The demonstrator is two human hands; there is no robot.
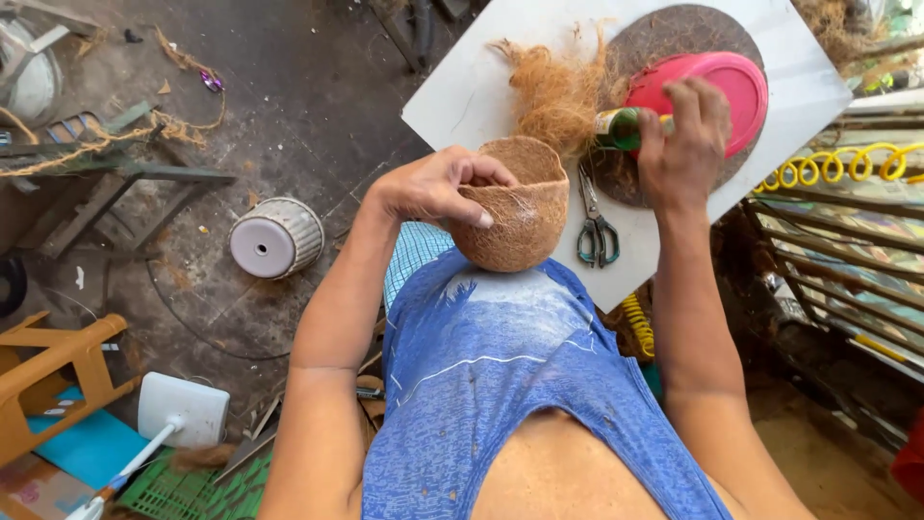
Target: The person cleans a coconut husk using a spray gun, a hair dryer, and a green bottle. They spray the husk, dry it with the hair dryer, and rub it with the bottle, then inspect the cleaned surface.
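So the left hand (428,188) has its grip closed on the near rim of the coir fibre pot (515,207), thumb inside, pot propped against the blue shirt at the worktop (462,91) edge; it looks light, stiffish and scratchy, so the rim seems the best hold. Right of the pot, past the scissors (595,217), the right hand (685,144) is wrapped around a small green bottle (621,128), probably slick and breakable.
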